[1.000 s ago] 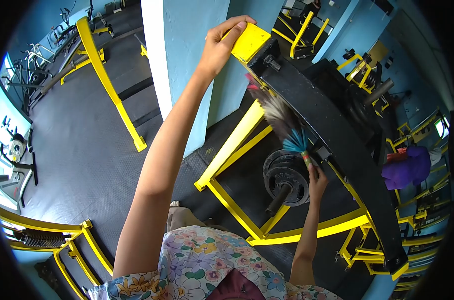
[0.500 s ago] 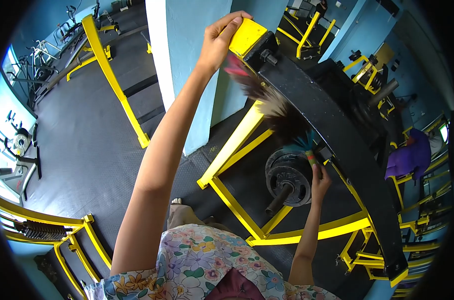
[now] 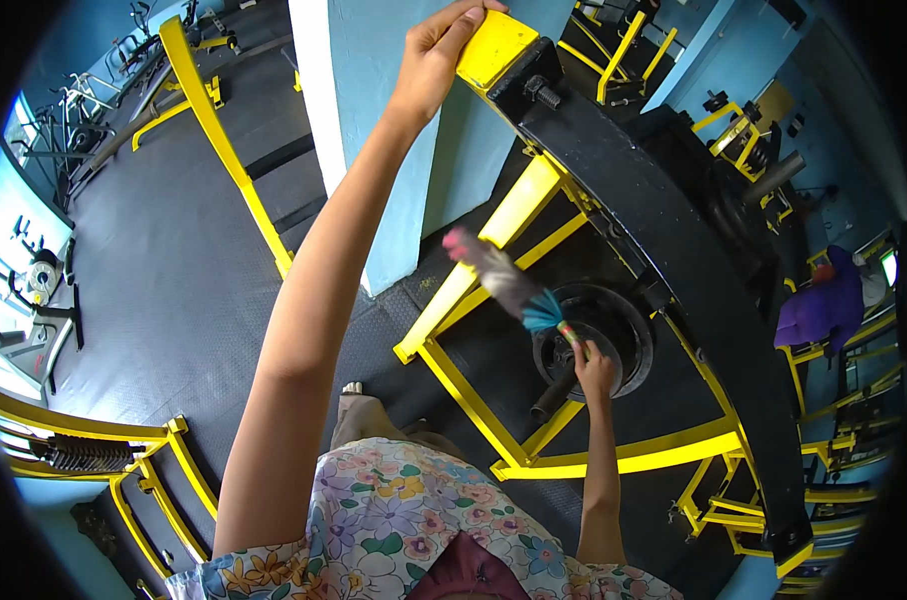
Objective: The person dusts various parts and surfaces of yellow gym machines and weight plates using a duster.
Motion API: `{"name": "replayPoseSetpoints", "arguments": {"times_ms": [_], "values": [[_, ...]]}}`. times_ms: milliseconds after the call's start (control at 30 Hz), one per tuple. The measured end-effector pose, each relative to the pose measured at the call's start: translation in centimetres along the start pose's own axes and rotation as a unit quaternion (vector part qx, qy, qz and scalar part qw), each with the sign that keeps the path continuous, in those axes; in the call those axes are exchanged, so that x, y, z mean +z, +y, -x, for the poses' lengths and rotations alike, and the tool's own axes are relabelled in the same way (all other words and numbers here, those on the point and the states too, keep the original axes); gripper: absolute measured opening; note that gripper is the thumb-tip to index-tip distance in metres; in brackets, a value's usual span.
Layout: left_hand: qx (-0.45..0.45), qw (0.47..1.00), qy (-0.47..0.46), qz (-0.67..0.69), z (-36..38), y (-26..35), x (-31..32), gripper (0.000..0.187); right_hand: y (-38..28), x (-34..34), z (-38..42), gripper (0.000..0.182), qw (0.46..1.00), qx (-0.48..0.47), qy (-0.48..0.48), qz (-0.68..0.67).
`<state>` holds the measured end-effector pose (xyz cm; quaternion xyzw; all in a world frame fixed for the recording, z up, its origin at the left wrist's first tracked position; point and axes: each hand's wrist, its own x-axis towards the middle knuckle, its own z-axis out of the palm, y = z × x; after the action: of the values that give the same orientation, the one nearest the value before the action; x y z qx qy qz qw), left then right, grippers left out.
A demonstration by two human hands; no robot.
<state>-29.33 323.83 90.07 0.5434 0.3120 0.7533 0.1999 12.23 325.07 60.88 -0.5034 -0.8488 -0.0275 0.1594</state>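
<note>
Raised lettering runs round the black iron weight plates on the machine's peg, but it is too small and blurred to read; no other writing shows. How many plates are stacked there cannot be counted, since they overlap.

The left hand is raised overhead, its fingers curled over the yellow-painted square end cap of the long black curved steel beam, gripping its top edge. The right hand is low, just in front of the weight plates, fingers closed round the striped handle of one feather duster with grey-brown plumes, a teal collar and a pink tip. The duster slants up and to the left from the hand, its tip in the air before the yellow steel frame, apart from the beam.

A purple cloth hangs on a yellow rack at the right. The beam's far end is cut off by the dark lens rim.
</note>
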Motion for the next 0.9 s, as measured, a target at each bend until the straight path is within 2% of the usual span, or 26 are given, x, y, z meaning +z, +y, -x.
{"name": "replayPoseSetpoints", "arguments": {"times_ms": [33, 100, 133, 233, 267, 300, 400, 533, 567, 767, 833, 900], "values": [[-0.001, 1.000, -0.001, 0.001, 0.0, 0.0, 0.1, 0.029, 0.2, -0.6, -0.2, 0.035, 1.000, 0.001, -0.001, 0.001], [0.006, 1.000, 0.005, 0.005, 0.1, 0.1, 0.4, 0.031, 0.3, -2.1, -0.8, 0.032, 0.985, 0.011, 0.150, -0.085], [0.004, 1.000, 0.005, 0.006, 0.2, 0.1, 0.5, 0.031, 0.2, -3.1, -1.1, 0.034, 0.979, 0.040, 0.164, -0.112], [0.008, 0.999, 0.021, -0.023, 0.3, 0.2, 0.7, 0.032, 1.3, -2.0, -1.3, 0.038, 0.988, 0.069, 0.128, -0.055], [0.013, 0.999, 0.021, -0.020, 0.3, 0.1, 0.7, 0.032, 1.0, -1.0, -1.0, 0.042, 0.993, 0.095, 0.064, 0.010], [0.017, 0.999, 0.022, -0.018, 0.4, 0.1, 0.7, 0.033, 0.6, -0.2, -0.8, 0.045, 0.997, 0.075, 0.015, 0.029], [0.007, 0.999, 0.028, -0.022, 0.3, 0.1, 0.8, 0.034, 1.4, 3.6, -0.1, 0.045, 0.998, 0.000, -0.034, 0.053], [0.013, 0.999, 0.007, -0.036, 0.4, 0.2, 0.6, 0.036, 0.8, 1.5, -1.5, 0.042, 0.992, -0.002, -0.022, 0.128], [0.019, 0.999, 0.006, -0.029, 0.4, 0.2, 0.7, 0.037, 0.7, 0.7, -1.9, 0.042, 0.994, -0.005, 0.040, 0.100], [0.025, 1.000, -0.007, 0.002, 0.4, 0.2, 1.1, 0.036, -0.2, 1.0, -2.2, 0.043, 0.989, 0.063, 0.125, 0.040], [0.032, 0.999, -0.015, -0.011, 0.2, 0.2, 0.9, 0.035, 0.5, 3.7, -1.5, 0.044, 0.998, 0.060, -0.001, 0.029], [0.034, 0.999, -0.018, 0.001, 0.2, 0.0, 0.7, 0.035, 0.8, 4.5, -0.9, 0.045, 0.997, 0.044, -0.042, 0.055]]}}
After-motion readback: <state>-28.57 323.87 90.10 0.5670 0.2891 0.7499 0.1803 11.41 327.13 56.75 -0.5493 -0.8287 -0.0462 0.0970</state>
